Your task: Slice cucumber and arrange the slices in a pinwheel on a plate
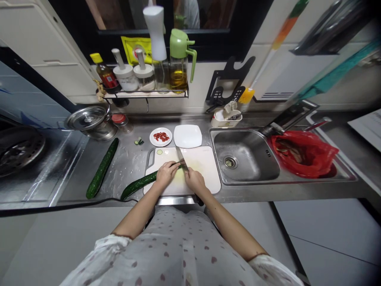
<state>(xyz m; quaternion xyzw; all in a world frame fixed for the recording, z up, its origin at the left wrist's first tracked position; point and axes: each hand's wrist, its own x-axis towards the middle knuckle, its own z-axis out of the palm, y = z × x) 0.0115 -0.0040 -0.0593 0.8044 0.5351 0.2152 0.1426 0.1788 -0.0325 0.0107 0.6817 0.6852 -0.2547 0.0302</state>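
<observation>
My left hand (166, 174) presses a long green cucumber (138, 186) against the white cutting board (205, 171), its fingers closed around the cut end. Beyond the board's left edge the cucumber reaches onto the steel counter. In my right hand (195, 180) is a kitchen knife (181, 157), blade pointing away from me and up close to my left fingertips. One thin cucumber slice (160, 151) lies near the board's handle. A second, whole cucumber (102, 169) rests on the counter to the left. Whether the blade touches the cucumber is hard to tell.
Behind the board stand a plate of chopped red pieces (161, 137) and a white plate (187, 136). The sink (247, 155) is on the right, with a red plastic bag (303, 155) beside it. Left are a lidded pot (92, 121), a red-lidded jar (122, 122) and cucumber scraps (138, 141).
</observation>
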